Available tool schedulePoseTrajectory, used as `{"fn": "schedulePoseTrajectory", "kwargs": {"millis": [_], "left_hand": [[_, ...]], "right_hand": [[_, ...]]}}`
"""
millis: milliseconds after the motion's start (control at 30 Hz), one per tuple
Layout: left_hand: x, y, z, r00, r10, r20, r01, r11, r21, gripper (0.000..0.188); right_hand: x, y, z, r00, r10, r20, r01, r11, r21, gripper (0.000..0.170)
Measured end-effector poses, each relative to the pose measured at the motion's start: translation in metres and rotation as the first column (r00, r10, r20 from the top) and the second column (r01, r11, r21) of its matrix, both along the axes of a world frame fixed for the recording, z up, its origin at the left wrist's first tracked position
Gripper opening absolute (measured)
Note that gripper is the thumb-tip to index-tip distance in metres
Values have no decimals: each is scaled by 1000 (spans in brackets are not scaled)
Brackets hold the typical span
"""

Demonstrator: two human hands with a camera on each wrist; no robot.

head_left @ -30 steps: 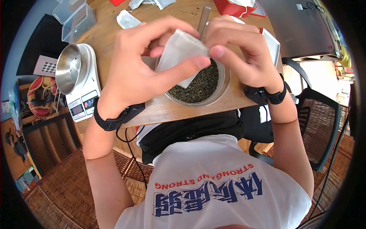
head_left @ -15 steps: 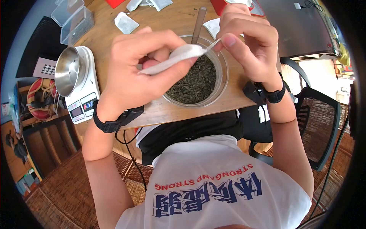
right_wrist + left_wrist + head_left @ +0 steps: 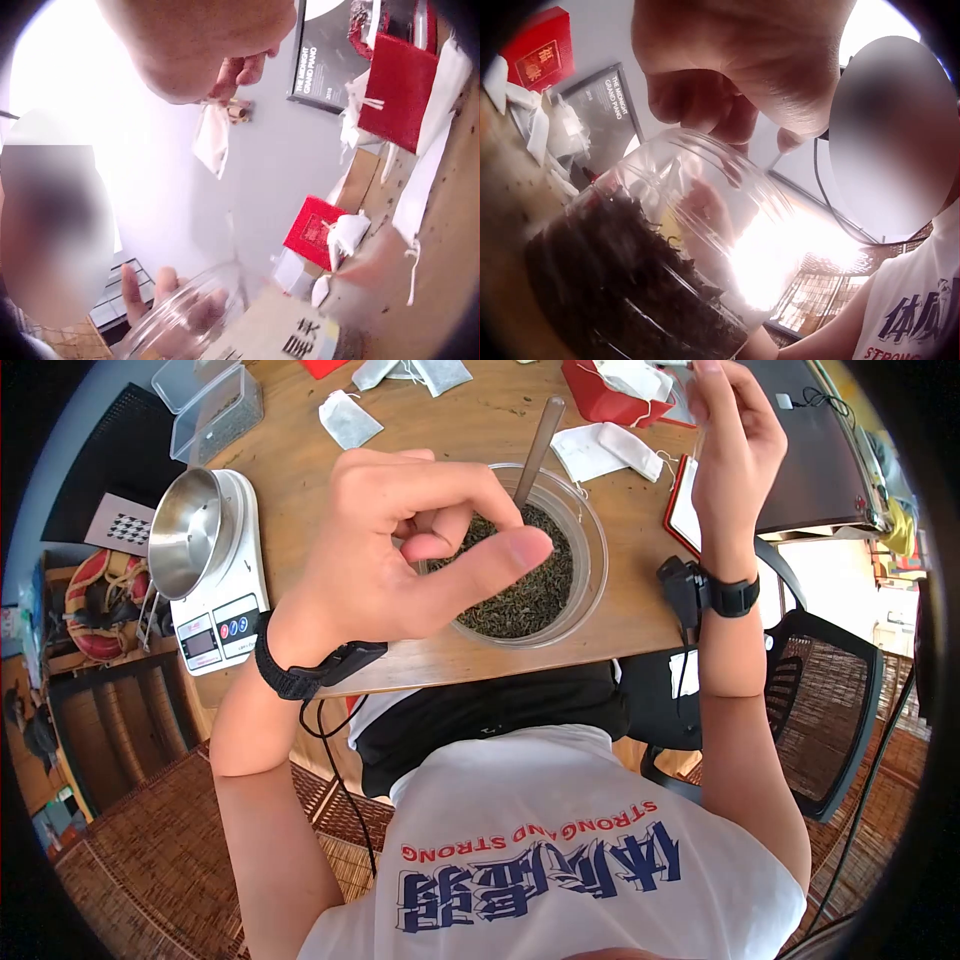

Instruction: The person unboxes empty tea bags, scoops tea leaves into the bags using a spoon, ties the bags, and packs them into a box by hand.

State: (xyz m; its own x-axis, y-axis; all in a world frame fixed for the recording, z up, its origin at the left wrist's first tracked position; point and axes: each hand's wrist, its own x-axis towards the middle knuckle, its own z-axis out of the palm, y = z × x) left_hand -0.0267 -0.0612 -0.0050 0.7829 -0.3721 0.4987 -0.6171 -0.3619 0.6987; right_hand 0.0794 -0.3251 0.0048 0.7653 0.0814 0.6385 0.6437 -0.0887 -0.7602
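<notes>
My left hand hovers over the clear round tub of dark dried leaves. Its fingers hang loosely bent, and no bag shows in them. In the left wrist view this hand is above the tub's rim. A spoon handle leans up out of the leaves. At the upper right my right hand is raised beside the red box, which holds white pouches. In the right wrist view a small white pouch hangs from the fingertips of that hand.
A white scale with a steel bowl stands at the left, a clear plastic box behind it. White pouches lie at the back and right of the tub. A red-edged white tray sits near the right wrist.
The white pouch has left my left hand, and my right hand has carried it away to the upper right. My left hand remains over the tub, its fingers loosened.
</notes>
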Motion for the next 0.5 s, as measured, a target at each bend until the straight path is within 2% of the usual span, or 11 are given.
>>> {"fn": "schedulePoseTrajectory", "kwargs": {"millis": [33,100,133,167,233,267,300,400,500], "left_hand": [[0,1,1,999,16,-40,-17,1000,-7,22],[-1,2,1,999,29,-32,-30,999,-16,23],[-1,2,0,999,41,-28,-42,999,-29,25],[-1,1,-1,999,36,-27,-37,999,-30,25],[-1,0,-1,997,60,-52,-64,994,-85,24],[-1,0,-2,997,61,-46,-65,994,-85,24],[0,-2,-4,997,70,-40,-74,991,-108,21],[4,-2,-7,997,73,6,-71,989,-130,22],[5,3,-5,995,80,66,-73,992,-105,21]], "right_hand": [[11,-7,-4,1000,1,3,-1,1000,1,18],[39,-18,-19,969,-206,-138,199,978,-63,19],[44,-18,-19,987,-114,-113,108,993,-57,21],[52,-21,-24,987,-119,-112,113,992,-57,21],[61,-23,-27,945,-304,-119,268,931,-249,23],[62,-24,-28,913,-380,-147,329,901,-284,21],[61,-24,-27,915,-379,-140,331,901,-279,21],[52,-15,-29,970,-237,-58,232,969,-88,18],[40,-5,-16,981,-187,-47,185,982,-46,16]]}}
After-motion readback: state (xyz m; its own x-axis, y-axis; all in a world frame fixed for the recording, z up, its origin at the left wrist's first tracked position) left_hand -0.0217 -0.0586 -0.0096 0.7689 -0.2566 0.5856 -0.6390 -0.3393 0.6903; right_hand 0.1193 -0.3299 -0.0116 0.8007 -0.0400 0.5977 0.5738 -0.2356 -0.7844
